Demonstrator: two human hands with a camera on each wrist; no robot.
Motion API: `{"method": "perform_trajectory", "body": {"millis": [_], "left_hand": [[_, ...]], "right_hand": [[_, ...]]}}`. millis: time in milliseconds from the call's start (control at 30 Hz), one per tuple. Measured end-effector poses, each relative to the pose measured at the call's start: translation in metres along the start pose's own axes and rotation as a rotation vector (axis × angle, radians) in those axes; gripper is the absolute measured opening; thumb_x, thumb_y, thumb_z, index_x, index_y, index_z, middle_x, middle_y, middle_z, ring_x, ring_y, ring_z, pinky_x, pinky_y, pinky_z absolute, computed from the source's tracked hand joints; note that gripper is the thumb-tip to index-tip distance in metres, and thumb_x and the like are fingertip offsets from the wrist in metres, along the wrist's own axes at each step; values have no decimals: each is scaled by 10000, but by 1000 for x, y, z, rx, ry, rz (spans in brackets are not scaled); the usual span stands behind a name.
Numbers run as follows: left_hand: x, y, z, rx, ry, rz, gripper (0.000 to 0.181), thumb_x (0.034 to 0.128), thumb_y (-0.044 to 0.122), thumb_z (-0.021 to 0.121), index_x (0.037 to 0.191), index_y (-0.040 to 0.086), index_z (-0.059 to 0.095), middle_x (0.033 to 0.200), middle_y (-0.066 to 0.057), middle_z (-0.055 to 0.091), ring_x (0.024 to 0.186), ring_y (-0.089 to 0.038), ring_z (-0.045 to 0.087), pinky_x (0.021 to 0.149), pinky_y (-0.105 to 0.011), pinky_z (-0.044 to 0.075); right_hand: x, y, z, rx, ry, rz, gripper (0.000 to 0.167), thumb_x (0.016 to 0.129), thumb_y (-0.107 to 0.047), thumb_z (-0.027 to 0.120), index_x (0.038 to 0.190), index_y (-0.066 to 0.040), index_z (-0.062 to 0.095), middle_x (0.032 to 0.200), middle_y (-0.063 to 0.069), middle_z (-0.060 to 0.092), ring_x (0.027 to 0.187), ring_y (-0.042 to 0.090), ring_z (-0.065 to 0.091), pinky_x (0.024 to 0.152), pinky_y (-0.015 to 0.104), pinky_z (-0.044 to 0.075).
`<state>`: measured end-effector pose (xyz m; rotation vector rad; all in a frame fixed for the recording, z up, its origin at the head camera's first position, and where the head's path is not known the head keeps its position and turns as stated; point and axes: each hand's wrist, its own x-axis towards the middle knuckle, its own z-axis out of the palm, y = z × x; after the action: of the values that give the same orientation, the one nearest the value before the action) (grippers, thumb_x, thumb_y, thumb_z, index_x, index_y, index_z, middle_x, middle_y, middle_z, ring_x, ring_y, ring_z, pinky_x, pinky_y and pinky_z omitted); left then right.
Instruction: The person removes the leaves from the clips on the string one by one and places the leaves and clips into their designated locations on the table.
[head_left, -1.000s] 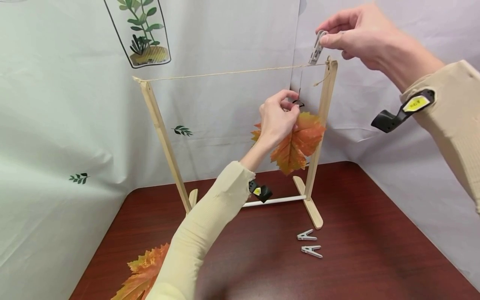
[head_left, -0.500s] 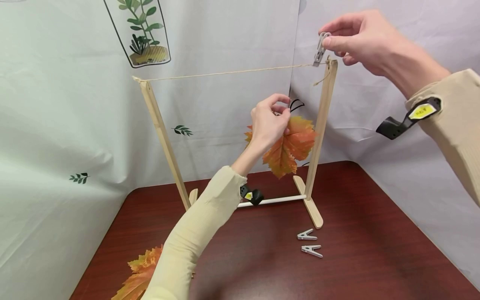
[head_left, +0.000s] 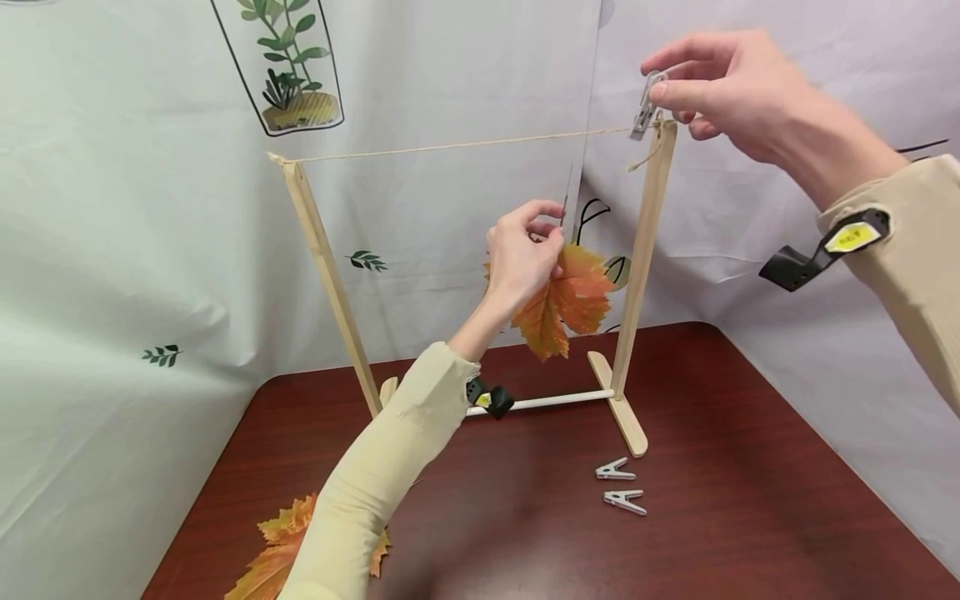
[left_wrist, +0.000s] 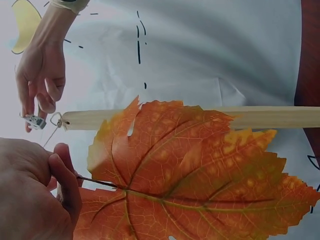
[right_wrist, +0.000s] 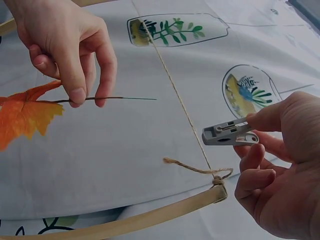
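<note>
My left hand (head_left: 522,254) pinches the thin stem (right_wrist: 110,98) of an orange artificial maple leaf (left_wrist: 190,170), which hangs below the string. The bare end of the stem sticks out past the fingertips. Up at the right end of the string (right_wrist: 180,100), my right hand (head_left: 735,92) holds a grey clothespin (right_wrist: 227,132) between thumb and fingers. The clothespin's tip is at the string, close to the knot on the wooden post; whether it grips the string I cannot tell. Leaf and clothespin are apart.
A wooden frame with two posts (head_left: 645,250) and a white crossbar (head_left: 562,402) stands on the dark red table (head_left: 675,533). Two grey clothespins (head_left: 624,502) lie at its front right. Another maple leaf (head_left: 273,550) lies front left, partly under my left sleeve.
My left hand has moved left and slightly down with the maple leaf, away from the right post. My right hand has lowered the clothespin a little and shifted slightly right.
</note>
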<state>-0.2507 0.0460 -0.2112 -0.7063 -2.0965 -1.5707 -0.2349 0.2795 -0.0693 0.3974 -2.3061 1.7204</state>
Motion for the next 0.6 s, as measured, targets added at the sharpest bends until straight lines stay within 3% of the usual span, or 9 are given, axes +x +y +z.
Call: {"method": "perform_trajectory", "body": {"millis": [333, 600], "left_hand": [[-6, -11, -11, 26, 9, -16, 263, 888, 0, 613, 1100, 102, 730, 827, -54, 690, 434, -168, 615, 441, -289, 520], [-15, -20, -21, 89, 15, 48, 266, 888, 16, 630, 1115, 105, 737, 838, -59, 703, 411, -140, 598, 410, -277, 488]], "right_hand": [[-5, 6, -1, 74, -22, 5, 254, 887, 34, 699, 1071, -136, 737, 918, -1, 702, 635, 149, 511, 475, 201, 421], [-11, 13, -1, 94, -43, -12, 251, 902, 43, 671, 1077, -123, 741, 911, 29, 704, 621, 157, 513, 471, 205, 413]]}}
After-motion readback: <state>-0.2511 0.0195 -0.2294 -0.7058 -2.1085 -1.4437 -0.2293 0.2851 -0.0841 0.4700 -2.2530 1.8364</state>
